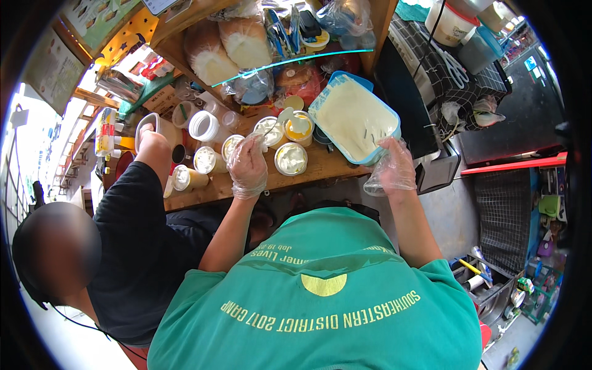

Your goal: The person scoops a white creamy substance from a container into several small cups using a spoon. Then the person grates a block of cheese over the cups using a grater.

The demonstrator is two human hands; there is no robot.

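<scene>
My left hand point(248, 161), in a clear plastic glove, is closed over the cups at the table's middle. From its fingers a thin handle runs to a pale, rounded head, which looks like a spoon point(286, 115), above a cup with yellow topping point(299, 127). Close by are several clear cups with white cream, one of them a cream-topped cup point(290, 159) near the front edge. My right hand point(398, 161), gloved too, grips the near right rim of a blue tub point(321, 116). Pale cream-coloured stuff, its texture unclear, fills the tub, which sits tilted.
At left, a co-worker's arm point(154, 151) reaches to a white-rimmed container point(148, 121). Stacked empty cups point(204, 126) stand on the wooden table point(203, 198). A shelf behind holds bagged bread point(243, 42). A black checked cloth point(478, 80) covers a surface at right.
</scene>
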